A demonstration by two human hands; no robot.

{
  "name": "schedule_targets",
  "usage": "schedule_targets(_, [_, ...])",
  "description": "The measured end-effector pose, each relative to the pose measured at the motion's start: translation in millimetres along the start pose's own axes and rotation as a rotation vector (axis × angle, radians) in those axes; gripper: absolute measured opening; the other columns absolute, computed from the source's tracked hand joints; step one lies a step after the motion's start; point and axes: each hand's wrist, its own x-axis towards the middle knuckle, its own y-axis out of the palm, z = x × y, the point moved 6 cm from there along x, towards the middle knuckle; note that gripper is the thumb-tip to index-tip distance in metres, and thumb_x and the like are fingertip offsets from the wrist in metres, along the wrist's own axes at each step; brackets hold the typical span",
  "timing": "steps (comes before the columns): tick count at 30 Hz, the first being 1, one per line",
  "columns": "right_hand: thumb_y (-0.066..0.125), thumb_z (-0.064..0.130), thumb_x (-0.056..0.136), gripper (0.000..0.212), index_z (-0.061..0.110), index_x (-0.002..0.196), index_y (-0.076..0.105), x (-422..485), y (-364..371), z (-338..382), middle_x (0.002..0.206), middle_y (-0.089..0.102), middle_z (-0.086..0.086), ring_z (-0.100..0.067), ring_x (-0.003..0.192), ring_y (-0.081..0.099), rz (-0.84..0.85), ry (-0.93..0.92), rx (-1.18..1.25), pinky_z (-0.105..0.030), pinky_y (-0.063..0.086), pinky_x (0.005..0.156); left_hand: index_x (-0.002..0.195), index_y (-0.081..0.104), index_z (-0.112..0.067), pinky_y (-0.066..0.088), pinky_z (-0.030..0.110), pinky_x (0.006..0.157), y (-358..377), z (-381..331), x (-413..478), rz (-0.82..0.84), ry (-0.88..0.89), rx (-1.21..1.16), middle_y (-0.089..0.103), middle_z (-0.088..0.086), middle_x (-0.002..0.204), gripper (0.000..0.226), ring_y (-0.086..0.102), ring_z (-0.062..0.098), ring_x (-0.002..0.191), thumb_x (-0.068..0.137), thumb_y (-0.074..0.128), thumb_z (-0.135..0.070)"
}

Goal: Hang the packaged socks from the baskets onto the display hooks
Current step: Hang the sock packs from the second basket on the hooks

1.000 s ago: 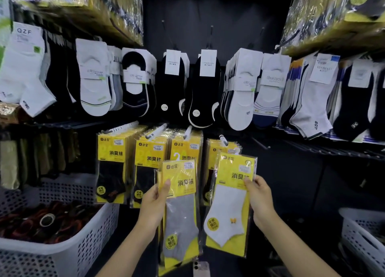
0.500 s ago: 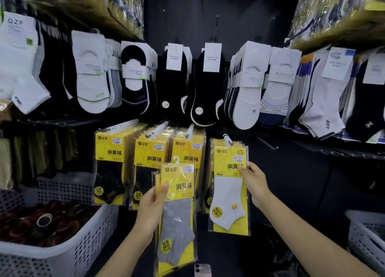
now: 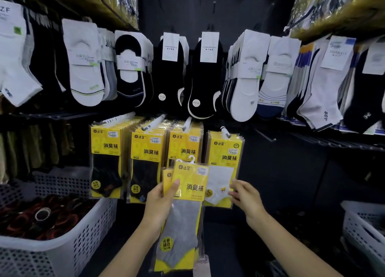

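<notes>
My left hand (image 3: 161,205) grips a small stack of yellow sock packs (image 3: 183,210) showing a grey sock, held upright below the display. A yellow pack with a white sock (image 3: 224,166) hangs on the rightmost white hook (image 3: 225,132) of the lower row. My right hand (image 3: 244,197) is at that pack's lower right corner, fingers relaxed and holding nothing; whether they touch it I cannot tell. Three more hooks to the left carry yellow packs with black socks (image 3: 108,160).
A white perforated basket (image 3: 68,239) with dark red items stands at lower left. Another white basket (image 3: 364,231) sits at lower right. Rows of white and black socks (image 3: 245,78) hang above. A bare hook (image 3: 264,135) juts out right of the yellow packs.
My right hand lifted the white-sock pack onto the rightmost hook, let go and dropped to its lower corner. My left hand kept the grey-sock packs, raising them slightly.
</notes>
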Motion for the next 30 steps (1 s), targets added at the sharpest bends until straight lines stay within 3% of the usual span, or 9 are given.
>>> schedule_targets(3, [0.061, 0.032, 0.091, 0.022, 0.014, 0.101, 0.068, -31, 23, 9, 0.098, 0.072, -0.004, -0.015, 0.083, 0.068, 0.206, -0.064, -0.036, -0.025, 0.056, 0.07, 0.097, 0.069, -0.016, 0.051, 0.013, 0.054, 17, 0, -7, 0.025, -0.025, -0.049, 0.076, -0.004, 0.083, 0.015, 0.072, 0.009, 0.075, 0.088, 0.063, -0.026])
schedule_targets(6, [0.064, 0.029, 0.089, 0.021, 0.015, 0.105, 0.069, -52, 37, 19, 0.098, 0.075, -0.001, -0.014, 0.089, 0.071, 0.299, -0.13, -0.033, -0.026, 0.058, 0.073, 0.095, 0.07, -0.014, 0.051, 0.016, 0.051, 29, -3, -13, 0.031, -0.038, -0.092, 0.076, -0.001, 0.081, 0.013, 0.072, 0.011, 0.07, 0.085, 0.067, -0.022])
schedule_targets(9, [0.066, 0.021, 0.087, 0.016, 0.018, 0.102, 0.069, -61, 36, 26, 0.093, 0.076, 0.005, -0.007, 0.084, 0.072, 0.27, -0.166, 0.029, -0.017, 0.054, 0.061, 0.095, 0.07, -0.014, 0.052, 0.017, 0.052, 35, -8, -16, 0.041, -0.026, -0.078, 0.076, -0.001, 0.082, 0.014, 0.073, 0.013, 0.072, 0.082, 0.07, -0.02])
schedule_targets(13, [0.066, 0.017, 0.087, 0.02, 0.016, 0.107, 0.069, -65, 28, 29, 0.101, 0.075, 0.002, -0.009, 0.092, 0.071, 0.237, -0.212, 0.079, -0.018, 0.055, 0.066, 0.098, 0.07, -0.021, 0.051, 0.014, 0.055, 36, -14, -19, 0.064, 0.002, -0.018, 0.076, -0.007, 0.085, 0.014, 0.072, 0.007, 0.076, 0.085, 0.067, -0.027])
schedule_targets(19, [0.058, 0.014, 0.093, 0.016, 0.014, 0.107, 0.066, -54, 6, 27, 0.098, 0.075, -0.001, -0.014, 0.089, 0.072, 0.112, -0.202, 0.121, -0.023, 0.057, 0.069, 0.098, 0.066, -0.029, 0.046, 0.003, 0.057, 25, -22, -19, 0.055, 0.032, -0.01, 0.075, -0.012, 0.087, 0.017, 0.068, -0.004, 0.08, 0.094, 0.05, -0.033])
schedule_targets(24, [0.051, 0.012, 0.097, 0.015, 0.02, 0.1, 0.064, -37, -2, 54, 0.093, 0.072, 0.003, -0.006, 0.077, 0.071, 0.031, -0.277, 0.086, -0.016, 0.054, 0.056, 0.099, 0.065, -0.027, 0.046, 0.003, 0.061, 10, -26, -10, 0.035, 0.065, 0.021, 0.073, -0.014, 0.086, 0.018, 0.067, -0.008, 0.08, 0.096, 0.048, -0.032])
schedule_targets(30, [0.051, 0.009, 0.097, 0.014, 0.012, 0.107, 0.061, -8, 1, 90, 0.095, 0.069, -0.001, -0.01, 0.079, 0.067, 0.024, -0.301, 0.066, -0.019, 0.054, 0.058, 0.101, 0.065, -0.027, 0.045, 0.002, 0.06, -4, -26, 0, 0.005, 0.065, 0.028, 0.073, -0.011, 0.092, 0.02, 0.067, -0.007, 0.08, 0.097, 0.046, -0.033])
